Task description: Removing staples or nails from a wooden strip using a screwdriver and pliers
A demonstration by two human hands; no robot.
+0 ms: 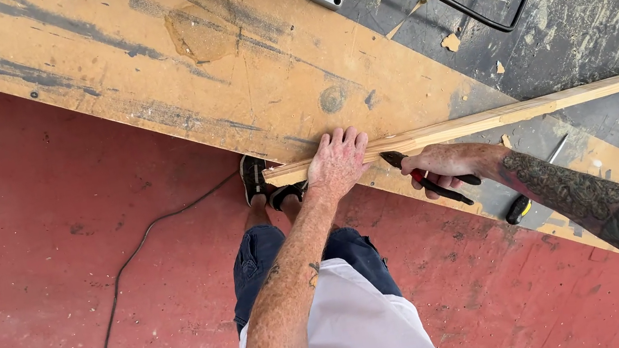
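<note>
L hand (338,163) flat, pressing down on wood strip (483,121) at bench edge (146,84) — R hand (445,165) clenched on red-handled pliers (422,176), jaws at strip, prob. touching.

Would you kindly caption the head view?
Left hand steadies a wooden strip on the workbench; right hand works pliers against it.

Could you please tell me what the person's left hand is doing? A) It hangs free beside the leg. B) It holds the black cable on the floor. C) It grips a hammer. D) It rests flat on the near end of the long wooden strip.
D: the left hand lies palm down on the wooden strip near its end, while the right hand holds red-handled pliers against it.
</note>
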